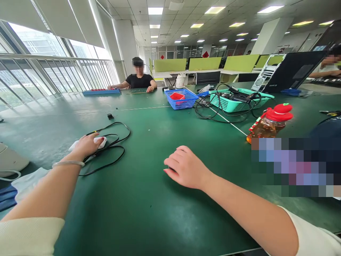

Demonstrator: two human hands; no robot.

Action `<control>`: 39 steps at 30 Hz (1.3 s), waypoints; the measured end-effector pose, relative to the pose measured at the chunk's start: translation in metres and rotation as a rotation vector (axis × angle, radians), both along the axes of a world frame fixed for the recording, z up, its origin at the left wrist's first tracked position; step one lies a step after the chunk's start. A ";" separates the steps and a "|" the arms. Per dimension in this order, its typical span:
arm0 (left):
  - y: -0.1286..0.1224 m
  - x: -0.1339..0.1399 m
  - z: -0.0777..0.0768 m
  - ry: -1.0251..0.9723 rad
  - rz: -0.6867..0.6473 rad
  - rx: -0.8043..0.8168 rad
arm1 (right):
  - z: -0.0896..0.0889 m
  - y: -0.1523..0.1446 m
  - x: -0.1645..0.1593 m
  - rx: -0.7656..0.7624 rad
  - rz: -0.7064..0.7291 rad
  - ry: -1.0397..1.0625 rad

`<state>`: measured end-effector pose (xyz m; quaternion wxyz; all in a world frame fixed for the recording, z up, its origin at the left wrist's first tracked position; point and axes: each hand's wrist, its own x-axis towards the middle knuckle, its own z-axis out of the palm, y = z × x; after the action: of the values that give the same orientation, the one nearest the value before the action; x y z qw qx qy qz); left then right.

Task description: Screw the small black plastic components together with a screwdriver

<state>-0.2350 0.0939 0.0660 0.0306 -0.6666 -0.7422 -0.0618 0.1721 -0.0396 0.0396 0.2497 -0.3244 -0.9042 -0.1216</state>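
Observation:
My left hand [86, 145] lies over a slim white plastic device [103, 142] on the green table, its fingers stretched out and touching it. What kind of device it is cannot be made out under the palm. A black cable [125, 129] loops to the right of it and passes close under the fingers. My right hand [183, 168] hovers or rests low over the middle of the table, fingers curled in toward the thumb. A tiny pale sliver shows between thumb and forefinger, too small to name.
Ahead stand a blue basket [183, 101] with a red tray and a teal basket [234, 103] heaped with black cables. A red-lidded bottle [269, 122] is at the right. Across the green table [149, 213] sits a person [140, 81]. A small black piece [110, 116] lies beyond my left hand.

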 end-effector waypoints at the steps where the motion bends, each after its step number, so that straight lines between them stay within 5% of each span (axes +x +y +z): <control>1: 0.000 -0.009 -0.002 0.018 0.001 -0.055 | 0.003 -0.002 -0.014 -0.005 0.037 -0.025; 7: -0.006 -0.028 -0.002 0.127 0.006 -0.170 | 0.012 0.001 -0.118 -0.111 0.207 -0.116; 15: -0.009 -0.034 -0.012 0.141 -0.104 -0.127 | -0.014 0.058 -0.214 -0.395 -0.033 0.100; 21: -0.004 -0.030 -0.013 0.159 -0.067 -0.172 | -0.036 0.071 -0.217 -0.393 -0.030 0.181; 33: -0.041 -0.008 -0.022 0.073 -0.116 -0.172 | -0.034 0.067 -0.214 -0.448 -0.018 0.143; 39: -0.061 0.019 -0.011 -0.071 -0.042 -0.079 | -0.034 0.074 -0.213 -0.745 -0.030 0.477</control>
<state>-0.2164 0.0334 0.0554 -0.0235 -0.6800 -0.7306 -0.0570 -0.0407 0.0343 0.0060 0.3157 -0.4242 -0.7987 0.2872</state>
